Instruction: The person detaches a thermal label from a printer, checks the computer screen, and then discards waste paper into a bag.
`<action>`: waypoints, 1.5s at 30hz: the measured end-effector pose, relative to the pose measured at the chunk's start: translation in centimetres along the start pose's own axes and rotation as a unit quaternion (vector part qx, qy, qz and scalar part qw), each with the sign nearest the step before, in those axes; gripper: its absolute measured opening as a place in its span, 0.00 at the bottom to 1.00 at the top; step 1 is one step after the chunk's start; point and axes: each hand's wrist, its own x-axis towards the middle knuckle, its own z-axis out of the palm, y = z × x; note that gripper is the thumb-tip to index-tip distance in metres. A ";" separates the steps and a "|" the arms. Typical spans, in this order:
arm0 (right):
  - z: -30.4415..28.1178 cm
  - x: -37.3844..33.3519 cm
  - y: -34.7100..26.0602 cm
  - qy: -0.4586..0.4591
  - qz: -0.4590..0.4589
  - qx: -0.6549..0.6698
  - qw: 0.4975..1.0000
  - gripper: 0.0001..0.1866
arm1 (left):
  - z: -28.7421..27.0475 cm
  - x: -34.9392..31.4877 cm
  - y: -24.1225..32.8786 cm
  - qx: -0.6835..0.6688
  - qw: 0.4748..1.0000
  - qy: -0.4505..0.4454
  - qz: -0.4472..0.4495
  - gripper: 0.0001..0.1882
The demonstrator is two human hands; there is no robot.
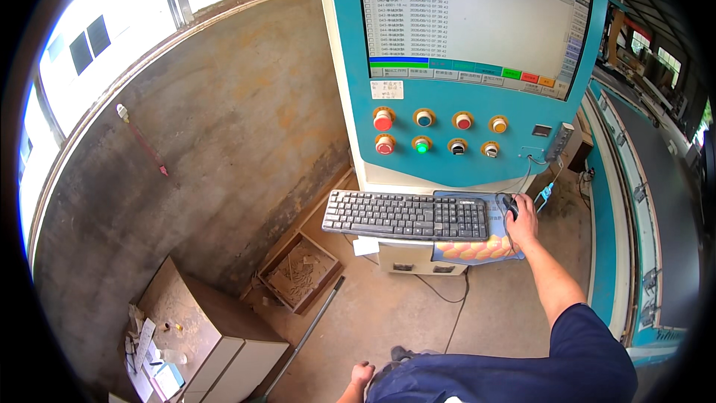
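Note:
A black computer mouse (510,205) lies under my right hand (525,222), whose fingers are curled over it. Beneath it is a mouse pad (477,251) with a blue part and an orange honeycomb pattern. To the left of the mouse, a black keyboard (406,215) rests on the machine's shelf, covering part of the pad. Low in the picture, near my body, hangs my left hand (362,373) with its fingers curled in; nothing shows in it. Above the keyboard, a screen (507,22) displays a file list on the left and a pale blank area.
The teal control cabinet (477,168) carries two rows of buttons and switches, one lit green. A wooden box (300,272) and a long pole (306,333) are on the floor at left. A cabinet (186,321) holds papers and small items. A machine bed (649,179) runs along the right.

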 end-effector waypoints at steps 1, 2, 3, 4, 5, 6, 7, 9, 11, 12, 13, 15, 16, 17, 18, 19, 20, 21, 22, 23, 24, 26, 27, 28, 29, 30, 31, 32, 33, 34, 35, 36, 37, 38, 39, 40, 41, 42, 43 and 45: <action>-0.1 0.0 -0.1 -0.001 0.001 0.000 1.000 0.25 | 0.0 0.0 0.0 0.002 1.000 0.001 0.000 0.29; -0.2 -0.1 -0.2 0.001 0.000 -0.001 1.000 0.25 | 0.0 0.0 -0.1 0.004 1.000 0.001 0.001 0.29; -0.2 -0.1 -0.3 0.004 0.000 -0.001 1.000 0.26 | 0.0 0.0 -0.1 0.005 1.000 0.001 0.001 0.29; -0.2 -0.1 -0.4 0.005 -0.002 0.001 1.000 0.27 | -0.1 0.0 -0.3 0.006 1.000 0.003 0.001 0.29; -0.1 -0.1 -0.5 0.002 -0.001 0.001 1.000 0.27 | -0.1 0.0 -0.5 0.006 1.000 0.005 0.000 0.29; -0.1 -0.2 -0.6 0.000 0.001 0.001 1.000 0.27 | -0.1 0.0 -0.8 0.005 1.000 0.006 -0.002 0.29; -0.2 -0.2 -0.5 -0.002 0.003 -0.002 1.000 0.27 | 0.0 0.0 -0.7 0.006 1.000 0.004 -0.002 0.29; -0.3 -0.3 0.0 -0.002 0.004 -0.005 1.000 0.27 | 0.3 0.0 -0.6 0.003 1.000 0.001 -0.004 0.29; -0.4 -0.3 0.3 -0.005 0.005 -0.007 1.000 0.27 | 0.7 -0.1 -0.5 -0.003 1.000 0.002 -0.006 0.29; -0.5 -0.2 0.4 -0.006 0.006 -0.009 1.000 0.27 | 0.8 0.0 -0.4 0.007 1.000 0.002 -0.008 0.29; -0.6 -0.4 0.4 -0.011 0.006 -0.010 1.000 0.26 | 0.9 0.0 -0.5 0.016 1.000 0.003 -0.012 0.28; -0.6 0.0 0.2 -0.016 0.008 -0.004 1.000 0.26 | 1.2 -0.1 -0.8 0.020 1.000 0.008 -0.007 0.28; -0.5 0.1 -0.3 -0.019 0.007 0.003 1.000 0.26 | 1.1 -0.1 -1.1 0.014 1.000 0.016 0.003 0.28; -0.2 0.2 -0.7 -0.019 0.004 -0.001 1.000 0.26 | 0.9 -0.3 -1.8 0.006 1.000 0.026 0.011 0.28; 0.1 0.3 -1.2 -0.019 -0.002 -0.002 1.000 0.26 | 0.5 -0.6 -2.5 0.009 0.999 0.036 0.012 0.29; 0.2 0.5 -1.7 -0.022 -0.014 -0.006 1.000 0.26 | 0.4 -1.4 -2.3 0.006 0.999 0.042 0.012 0.29; -0.2 0.4 -2.4 -0.031 0.005 -0.017 0.999 0.27 | 0.1 -2.1 -2.1 0.000 0.999 0.052 0.010 0.29; -0.6 0.4 -1.6 -0.027 0.007 -0.018 0.999 0.27 | -0.2 -2.4 -1.4 0.018 0.998 0.058 0.031 0.29; -0.4 0.2 -1.9 -0.022 -0.003 -0.032 0.999 0.28 | -0.4 -3.2 -2.2 0.025 0.997 0.071 0.037 0.29; -0.2 0.4 -1.4 -0.015 -0.034 -0.016 0.999 0.28 | -0.6 -3.8 -2.4 0.024 0.995 0.094 0.038 0.29; -0.5 0.2 -1.2 -0.033 -0.038 -0.015 0.999 0.28 | -0.9 -5.8 -1.6 0.049 0.988 0.131 0.061 0.28; 0.1 0.0 -0.1 -0.033 -0.056 -0.024 0.998 0.29 | -0.8 -7.4 -3.5 0.042 0.984 0.165 0.054 0.27; 0.4 -0.1 0.8 -0.033 -0.059 -0.050 0.996 0.29 | -0.5 -9.1 -4.2 0.015 0.984 0.172 0.034 0.27; 0.6 0.1 1.7 -0.035 -0.063 -0.058 0.996 0.29 | -0.3 -10.7 -4.9 -0.011 0.983 0.181 0.016 0.28; 1.3 0.6 3.2 -0.026 -0.063 -0.080 0.994 0.29 | 0.2 -12.3 -6.0 -0.042 0.981 0.188 -0.013 0.28; 1.3 0.5 2.7 -0.036 -0.051 -0.083 0.995 0.29 | 1.2 -14.0 -7.6 -0.072 0.977 0.194 -0.044 0.28; 1.2 0.5 3.2 -0.034 -0.048 -0.082 0.995 0.29 | 2.4 -15.5 -9.2 -0.092 0.973 0.203 -0.060 0.28; 1.8 1.1 4.0 -0.034 -0.039 -0.105 0.993 0.29 | 3.7 -17.0 -10.9 -0.108 0.969 0.209 -0.075 0.28; 2.1 1.3 3.9 -0.035 -0.035 -0.124 0.991 0.30 | 5.2 -18.9 -12.7 -0.120 0.965 0.215 -0.090 0.29; 2.3 1.4 4.0 -0.035 -0.040 -0.127 0.991 0.30 | 6.7 -20.6 -14.4 -0.127 0.962 0.218 -0.102 0.29; 2.3 1.9 4.4 -0.040 -0.054 -0.131 0.989 0.30 | 8.5 -22.4 -16.0 -0.133 0.960 0.219 -0.115 0.28; 2.7 2.4 4.7 -0.045 -0.068 -0.130 0.988 0.31 | 9.6 -24.5 -17.6 -0.137 0.957 0.224 -0.127 0.28; 3.1 2.9 5.3 -0.034 -0.095 -0.115 0.988 0.30 | 10.6 -26.7 -18.5 -0.143 0.951 0.226 -0.153 0.28; 2.9 2.9 5.2 -0.031 -0.096 -0.099 0.990 0.31 | 11.5 -29.3 -18.9 -0.147 0.947 0.224 -0.177 0.28; 2.8 2.9 4.9 -0.033 -0.099 -0.075 0.992 0.30 | 12.4 -31.4 -19.6 -0.151 0.942 0.221 -0.201 0.29; 2.6 2.9 4.9 -0.032 -0.098 -0.052 0.993 0.30 | 13.3 -33.0 -20.7 -0.155 0.940 0.211 -0.220 0.29; 2.5 3.0 5.5 -0.009 -0.125 -0.040 0.991 0.29 | 13.8 -34.0 -21.8 -0.158 0.938 0.203 -0.233 0.28; 2.5 3.1 6.7 0.014 -0.151 -0.027 0.988 0.29 | 14.3 -34.7 -22.5 -0.160 0.936 0.195 -0.247 0.28; 2.8 3.1 7.0 0.038 -0.176 -0.011 0.984 0.28 | 14.5 -35.2 -23.0 -0.156 0.935 0.201 -0.247 0.28; 2.0 0.0 5.0 0.054 -0.173 0.045 0.982 0.27 | 15.1 -36.3 -23.8 -0.153 0.931 0.212 -0.255 0.28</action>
